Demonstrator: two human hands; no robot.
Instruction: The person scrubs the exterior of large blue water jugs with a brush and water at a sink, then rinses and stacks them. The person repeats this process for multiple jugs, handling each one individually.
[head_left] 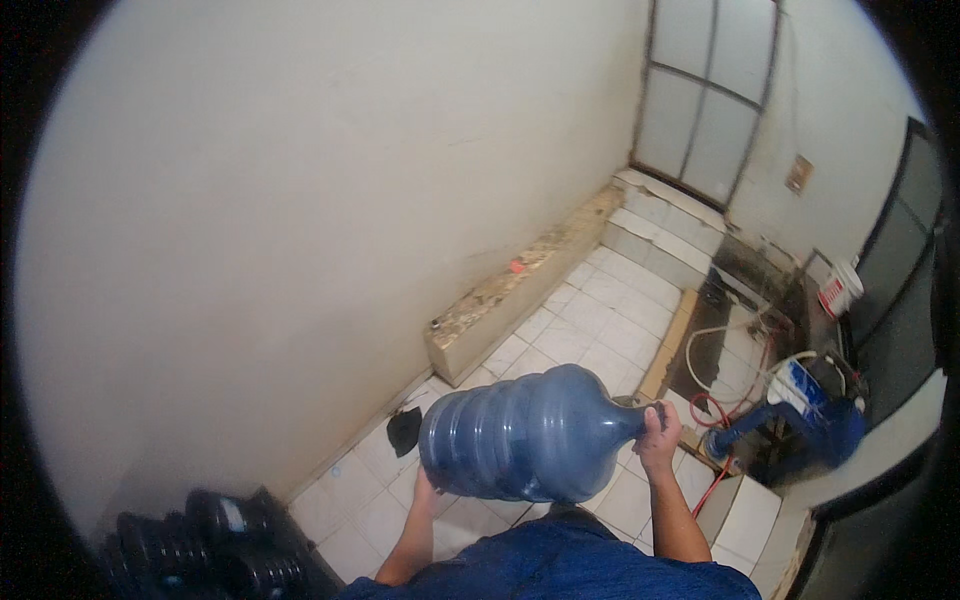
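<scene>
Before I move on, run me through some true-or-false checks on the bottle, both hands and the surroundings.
1. The right hand grips the neck end of the blue bottle. True.
2. The bottle stands upright. False: it lies sideways between the two hands.
3. The left hand is at the bottle's base end. True.
4. The dark ribbed containers are at the lower right of the view. False: they are at the lower left.
5. A white bucket is on the right side of the view. True.
</scene>
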